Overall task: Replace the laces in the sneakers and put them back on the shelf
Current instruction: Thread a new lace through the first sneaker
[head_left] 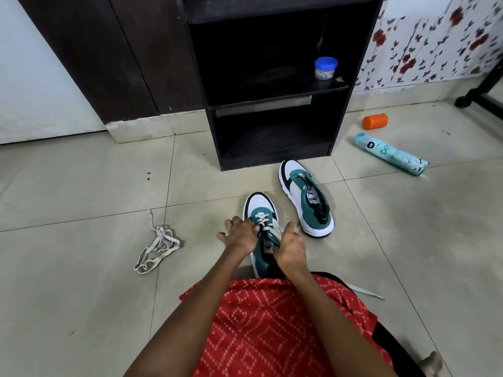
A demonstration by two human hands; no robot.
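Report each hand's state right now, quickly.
Left hand: pinches the lace on the near sneaker, other fingers spread.
Right hand: curled, grips the same lace's end.

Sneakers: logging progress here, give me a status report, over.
Left hand at eyelets of near sneaker, grip unclear; right hand grips its lace. Front eyelets laced. Far sneaker on floor before shelf. Nothing blocking.

The green-and-white near sneaker [260, 204] is standing upright, toe pointing toward the black shelf [275, 157], with a white lace [262, 217] crossing its front eyelets. The unlaced far sneaker [296, 186] is sitting just before the shelf's base. A loose lace [162, 229] is lying crumpled well to the left.
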